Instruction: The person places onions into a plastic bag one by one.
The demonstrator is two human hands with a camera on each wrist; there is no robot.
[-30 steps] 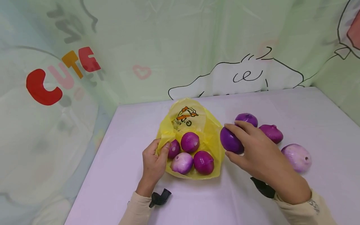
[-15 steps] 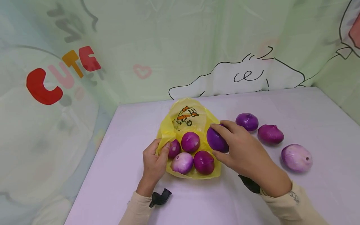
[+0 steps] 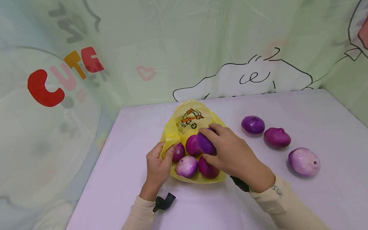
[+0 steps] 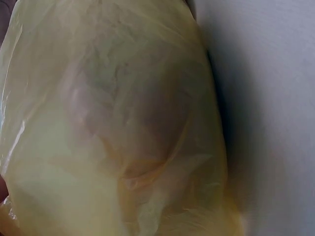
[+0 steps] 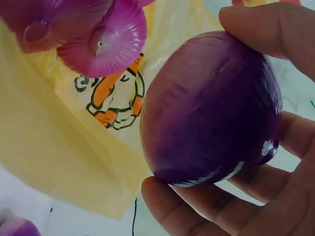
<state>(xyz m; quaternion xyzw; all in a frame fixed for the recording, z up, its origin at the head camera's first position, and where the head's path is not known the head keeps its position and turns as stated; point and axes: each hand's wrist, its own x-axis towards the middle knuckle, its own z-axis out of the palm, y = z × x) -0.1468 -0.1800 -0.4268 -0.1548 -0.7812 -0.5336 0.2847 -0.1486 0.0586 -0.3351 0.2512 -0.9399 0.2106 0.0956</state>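
A yellow plastic bag [image 3: 187, 128], pinched by the left hand [image 3: 156, 166], is partly hidden by a round, dark-purple onion [image 3: 205, 143], gripped by the right hand [image 3: 234, 153] and shifted leftward since earlier.

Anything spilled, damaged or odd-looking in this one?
Nothing looks spilled. One mild oddity: the pale onion on the table, right of the yellow bag, has a small dark round spot, perhaps a hole, so it may be a toy.

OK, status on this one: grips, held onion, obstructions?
Left grip on rim of yellow bag. Right grip around dark purple onion at bag's mouth. Four onions inside may crowd it; otherwise nothing visibly blocking.
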